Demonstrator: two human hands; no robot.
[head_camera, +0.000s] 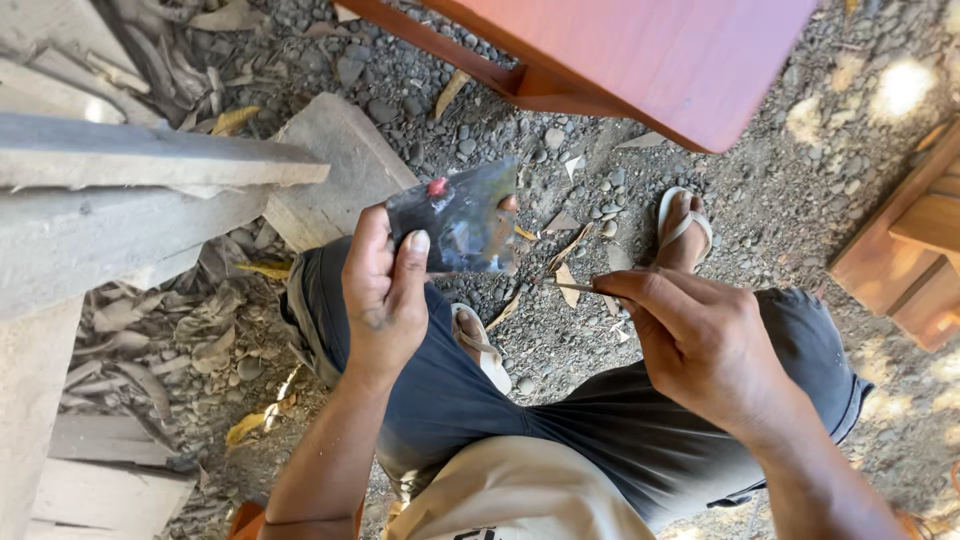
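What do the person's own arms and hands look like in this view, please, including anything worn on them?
Both forearms are bare, with no sleeves, gloves, watch or rings in view. The left hand has a small dark mark on its back and short nails on its fingers. The right hand shows no markings.

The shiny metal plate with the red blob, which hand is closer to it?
Left. The left hand grips the metal plate by its lower edge; the right hand is off to its side, pinching a thin stick.
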